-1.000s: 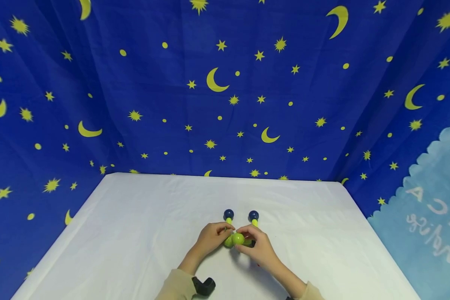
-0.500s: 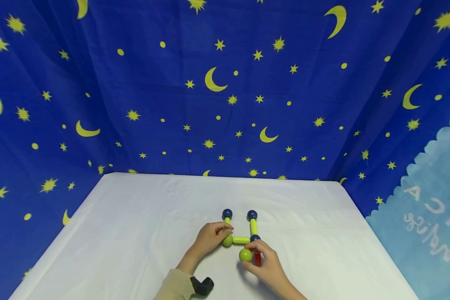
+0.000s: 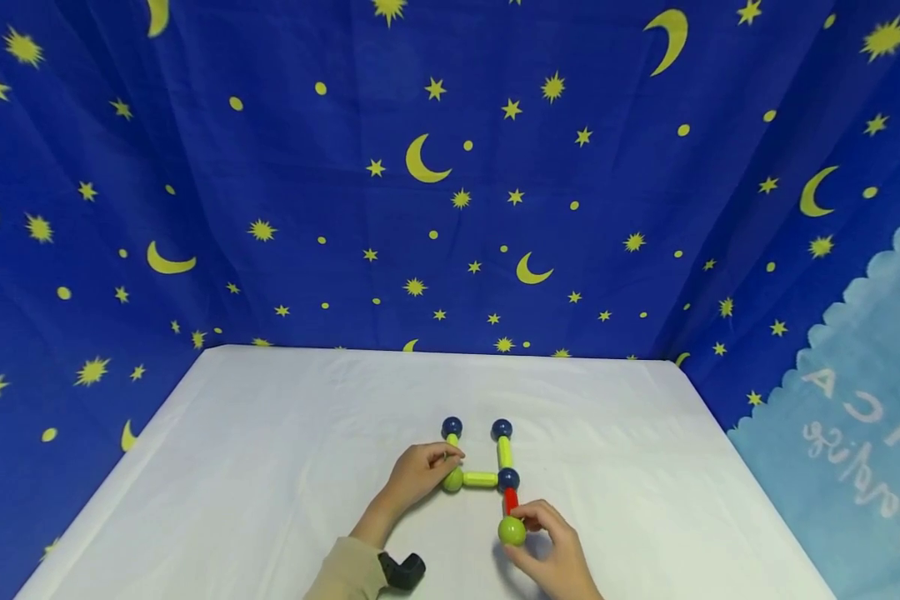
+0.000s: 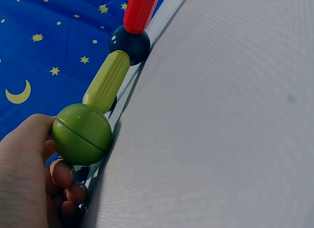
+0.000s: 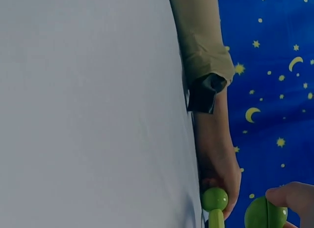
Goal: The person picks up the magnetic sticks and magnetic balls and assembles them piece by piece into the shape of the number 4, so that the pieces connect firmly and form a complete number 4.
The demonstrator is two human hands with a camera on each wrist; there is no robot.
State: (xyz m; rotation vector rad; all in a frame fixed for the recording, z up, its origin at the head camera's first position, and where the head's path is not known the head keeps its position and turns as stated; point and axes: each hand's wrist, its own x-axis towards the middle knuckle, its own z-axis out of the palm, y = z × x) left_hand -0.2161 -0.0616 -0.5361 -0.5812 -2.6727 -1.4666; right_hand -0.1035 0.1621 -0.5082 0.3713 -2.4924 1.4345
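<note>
Magnetic rods and balls form an open frame on the white table. My left hand [image 3: 420, 473] pinches its left yellow-green rod [image 3: 452, 440], beside the left green ball [image 3: 452, 479]; fingers partly hide that rod. A crosswise yellow-green rod [image 3: 481, 479] links this ball to a dark blue ball [image 3: 508, 480]. From there a red rod [image 3: 511, 502] points toward me. Between thumb and fingers, my right hand [image 3: 555, 550] grips another green ball [image 3: 512, 531] right at the red rod's near end. In the left wrist view, the left green ball [image 4: 82, 134] sits against my thumb.
Two more dark blue balls [image 3: 452, 427] cap the far ends of the frame, the right one on a yellow-green rod [image 3: 505, 452]. White cloth covers the table [image 3: 285, 433]. Blue star-printed fabric [image 3: 330, 183] hangs behind. A black wrist mount [image 3: 402, 572] sits on the left sleeve.
My right hand has carried the green ball from over the crosswise rod to the right and toward me, to the red rod's end. The left hand stays in place.
</note>
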